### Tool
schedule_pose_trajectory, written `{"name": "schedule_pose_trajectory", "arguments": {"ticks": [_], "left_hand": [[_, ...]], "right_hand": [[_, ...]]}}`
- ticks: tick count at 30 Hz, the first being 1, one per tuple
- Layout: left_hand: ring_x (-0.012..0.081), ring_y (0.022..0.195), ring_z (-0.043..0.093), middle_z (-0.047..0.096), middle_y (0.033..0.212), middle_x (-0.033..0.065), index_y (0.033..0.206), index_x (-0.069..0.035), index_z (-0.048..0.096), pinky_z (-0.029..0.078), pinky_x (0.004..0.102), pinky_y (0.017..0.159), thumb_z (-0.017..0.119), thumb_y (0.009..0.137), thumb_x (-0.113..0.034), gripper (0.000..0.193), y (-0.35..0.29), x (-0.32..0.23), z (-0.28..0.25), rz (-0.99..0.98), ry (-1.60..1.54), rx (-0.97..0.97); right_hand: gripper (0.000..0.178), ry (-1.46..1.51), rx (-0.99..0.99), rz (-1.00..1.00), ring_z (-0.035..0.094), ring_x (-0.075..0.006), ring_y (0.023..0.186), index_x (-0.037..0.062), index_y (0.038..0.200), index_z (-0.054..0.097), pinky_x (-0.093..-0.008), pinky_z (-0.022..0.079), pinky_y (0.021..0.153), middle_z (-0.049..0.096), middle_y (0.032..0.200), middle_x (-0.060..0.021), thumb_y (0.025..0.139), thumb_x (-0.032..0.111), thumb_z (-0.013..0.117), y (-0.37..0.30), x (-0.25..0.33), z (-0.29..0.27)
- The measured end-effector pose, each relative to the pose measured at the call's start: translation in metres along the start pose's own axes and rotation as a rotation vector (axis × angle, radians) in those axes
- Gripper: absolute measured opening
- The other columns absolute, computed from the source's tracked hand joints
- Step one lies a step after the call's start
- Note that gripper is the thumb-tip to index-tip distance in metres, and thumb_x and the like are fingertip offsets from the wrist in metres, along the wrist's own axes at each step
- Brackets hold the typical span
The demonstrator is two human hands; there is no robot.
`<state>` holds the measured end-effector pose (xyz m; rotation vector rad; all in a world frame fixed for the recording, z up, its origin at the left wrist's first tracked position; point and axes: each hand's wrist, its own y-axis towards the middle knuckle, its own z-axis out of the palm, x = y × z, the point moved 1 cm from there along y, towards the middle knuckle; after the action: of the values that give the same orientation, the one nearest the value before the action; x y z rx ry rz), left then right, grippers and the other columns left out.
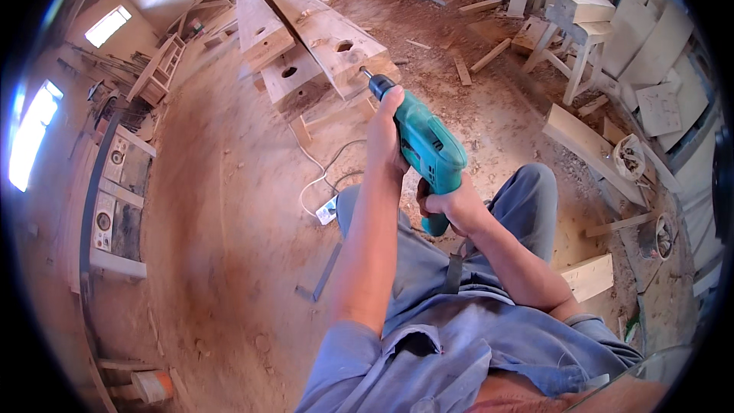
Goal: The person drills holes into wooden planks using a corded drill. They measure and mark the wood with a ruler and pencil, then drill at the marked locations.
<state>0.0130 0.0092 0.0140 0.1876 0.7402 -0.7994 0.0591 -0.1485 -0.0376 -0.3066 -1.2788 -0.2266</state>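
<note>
Drill (434,140) teal; chuck (379,86) black; bit (366,72) slim.

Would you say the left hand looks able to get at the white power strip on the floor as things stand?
Probably not right now: the left hand is busy holding the teal drill, and the white power strip lies low beside the left knee.

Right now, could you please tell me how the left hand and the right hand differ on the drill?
The left hand holds the front of the drill, near the chuck; the right hand grips its handle. The left hand is farther forward; the right hand is nearer the torso. Both are bare.
</note>
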Motion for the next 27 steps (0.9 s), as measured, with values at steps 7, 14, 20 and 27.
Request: {"name": "schedule_pose_trajectory", "arguments": {"ticks": [7, 14, 20, 27], "left_hand": [[0.0211, 0.067, 0.066, 0.066, 0.082, 0.0095, 0.097, -0.002, 0.062, 0.058, 0.0358, 0.063, 0.068, 0.094, -0.031, 0.031, -0.035, 0.032, -0.014, -0.032, 0.035, -0.045], [0.0175, 0.069, 0.066, 0.066, 0.085, 0.0082, 0.098, 0.0, 0.064, 0.057, 0.0335, 0.064, 0.074, 0.09, -0.032, 0.035, -0.07, 0.053, -0.01, 0.007, 0.211, -0.035], [0.0141, 0.073, 0.065, 0.068, 0.088, 0.0061, 0.103, 0.001, 0.068, 0.055, 0.0294, 0.067, 0.08, 0.086, -0.029, 0.037, -0.095, 0.057, -0.021, 0.151, 0.296, -0.161], [0.0178, 0.075, 0.066, 0.067, 0.09, 0.0087, 0.105, 0.002, 0.066, 0.057, 0.0333, 0.07, 0.077, 0.086, -0.027, 0.036, -0.115, 0.006, -0.083, 0.323, 0.174, -0.41]], "right_hand": [[0.027, 0.05, 0.009, -0.024, 0.064, -0.0165, 0.076, 0.0012, 0.096, 0.065, -0.0314, 0.052, 0.071, 0.066, 0.084, -0.0043, 0.071, -0.007, 0.071, -0.043, -0.02, 0.002], [0.046, 0.158, 0.089, -0.037, 0.064, -0.0161, 0.095, 0.0026, 0.118, 0.06, -0.0329, 0.054, 0.082, 0.064, 0.103, -0.0047, 0.077, -0.015, 0.07, -0.066, -0.053, -0.016], [0.05, -0.111, 0.236, -0.171, 0.062, -0.0152, 0.1, 0.0033, 0.125, 0.059, -0.032, 0.051, 0.09, 0.064, 0.113, -0.0043, 0.079, -0.004, 0.077, -0.072, -0.073, -0.03], [0.054, -0.645, 0.214, -0.389, 0.057, -0.0256, 0.128, -0.0029, 0.131, 0.061, -0.0373, 0.039, 0.113, 0.064, 0.131, -0.0144, 0.078, 0.004, 0.071, -0.019, 0.004, -0.046]]}}
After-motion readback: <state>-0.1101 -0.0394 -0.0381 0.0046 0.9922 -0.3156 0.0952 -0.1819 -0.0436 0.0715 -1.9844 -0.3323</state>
